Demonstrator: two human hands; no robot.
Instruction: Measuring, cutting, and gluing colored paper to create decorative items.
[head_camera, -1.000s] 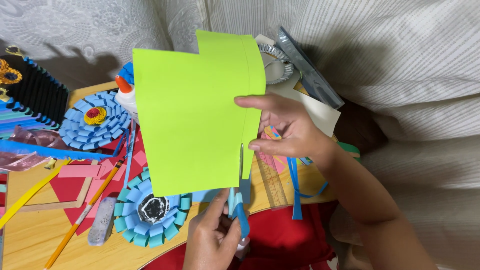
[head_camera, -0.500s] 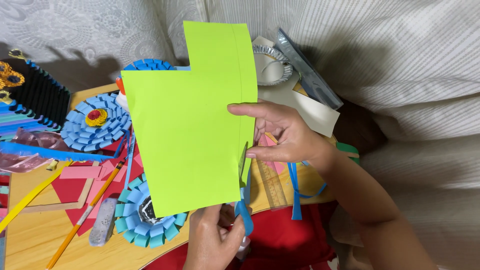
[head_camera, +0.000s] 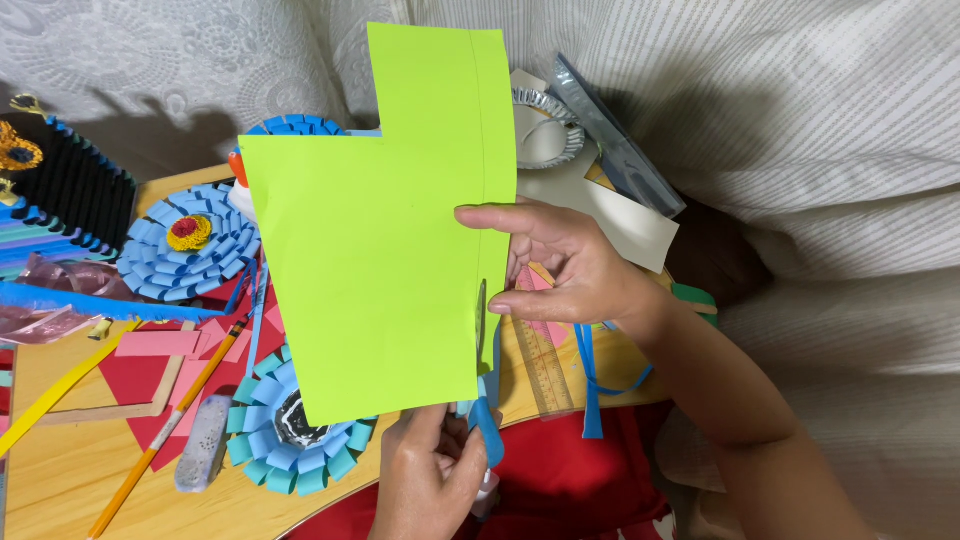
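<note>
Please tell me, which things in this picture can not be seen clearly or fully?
Head view only:
- Scissors: handles hidden inside the left hand; blades partly behind the green paper.
- Lower blue paper flower: upper part covered by the green paper.
- Foil dish: left side behind the paper.
- Right hand: the fingers behind the paper are hidden.
- Black comb-like object: cut off by the left edge.

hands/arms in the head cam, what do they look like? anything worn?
Two bare hands, no gloves. The right hand shows no ring, watch or bracelet, and its forearm is bare up to the frame edge, with no sleeve in view. The left hand enters from the bottom edge, seen only to about the wrist, with nothing worn on the part that shows. Fingernails look short and unpainted.
</note>
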